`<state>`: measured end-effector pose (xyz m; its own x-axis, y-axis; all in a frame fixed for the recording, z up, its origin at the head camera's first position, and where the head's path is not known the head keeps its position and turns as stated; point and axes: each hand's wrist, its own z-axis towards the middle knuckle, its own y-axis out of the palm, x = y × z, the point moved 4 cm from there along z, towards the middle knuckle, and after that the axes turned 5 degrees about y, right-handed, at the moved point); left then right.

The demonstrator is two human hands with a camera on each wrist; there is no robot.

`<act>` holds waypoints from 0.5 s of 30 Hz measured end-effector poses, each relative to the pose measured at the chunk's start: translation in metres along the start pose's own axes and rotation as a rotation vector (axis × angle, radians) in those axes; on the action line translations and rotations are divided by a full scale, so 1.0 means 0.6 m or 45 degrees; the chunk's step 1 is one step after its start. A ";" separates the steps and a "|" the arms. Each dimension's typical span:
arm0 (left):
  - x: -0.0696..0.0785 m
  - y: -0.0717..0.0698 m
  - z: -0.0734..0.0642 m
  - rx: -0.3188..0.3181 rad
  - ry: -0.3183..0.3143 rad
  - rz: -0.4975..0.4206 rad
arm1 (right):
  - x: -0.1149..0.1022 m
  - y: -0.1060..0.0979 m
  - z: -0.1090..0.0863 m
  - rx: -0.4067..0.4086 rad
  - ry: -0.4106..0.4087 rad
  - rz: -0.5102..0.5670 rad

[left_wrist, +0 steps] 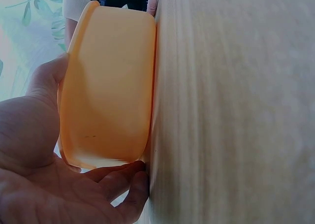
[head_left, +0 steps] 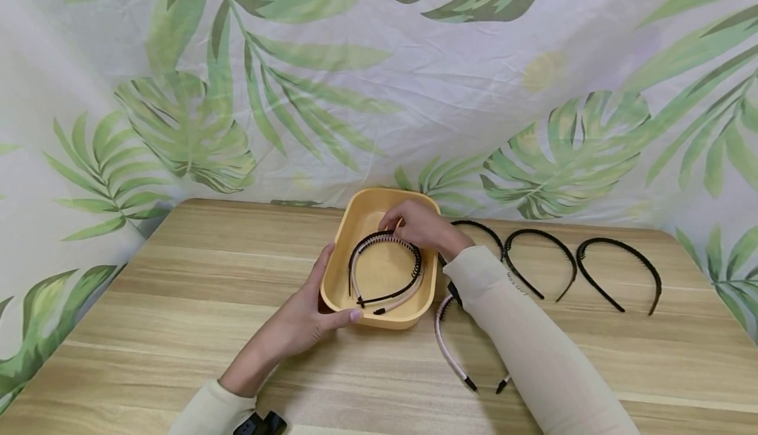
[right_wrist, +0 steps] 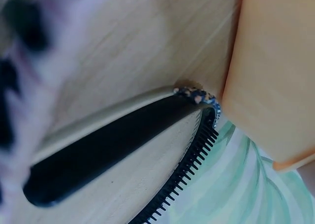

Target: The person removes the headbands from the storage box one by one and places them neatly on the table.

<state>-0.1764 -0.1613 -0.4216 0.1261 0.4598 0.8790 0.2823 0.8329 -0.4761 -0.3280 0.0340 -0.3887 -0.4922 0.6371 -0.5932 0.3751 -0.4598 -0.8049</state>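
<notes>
A yellow plastic bin [head_left: 327, 270] stands on the table. My left hand [head_left: 302, 316] grips its near-left corner, the thumb over the front rim and the fingers along the side; the left wrist view shows fingers curled at the lower edge of the bin [left_wrist: 110, 86]. Inside lie a black toothed headband [head_left: 420, 264] and a pink headband [head_left: 401, 301], overlapping, their tips toward the front. My right hand [head_left: 417, 224] reaches over the right rim with bent fingers, pinching the top of the black headband; the fingertips are partly hidden.
Right of the bin are three black headbands [head_left: 622, 243] in a row, the nearest partly hidden by my right arm. A pink headband [head_left: 441, 336] with black tips lies in front of them. Behind the wooden table [head_left: 195, 277] hangs a leaf-print cloth [head_left: 331, 106].
</notes>
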 end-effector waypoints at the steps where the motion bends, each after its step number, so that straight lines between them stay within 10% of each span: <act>1: 0.000 0.000 0.000 0.000 0.002 -0.001 | 0.000 0.000 0.000 0.001 -0.001 0.002; 15: 0.000 0.000 -0.001 -0.003 0.011 0.004 | 0.004 -0.001 0.000 0.024 0.063 0.029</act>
<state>-0.1760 -0.1616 -0.4215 0.1352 0.4596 0.8778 0.2842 0.8307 -0.4787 -0.3295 0.0357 -0.3900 -0.4441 0.6558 -0.6105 0.3708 -0.4857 -0.7916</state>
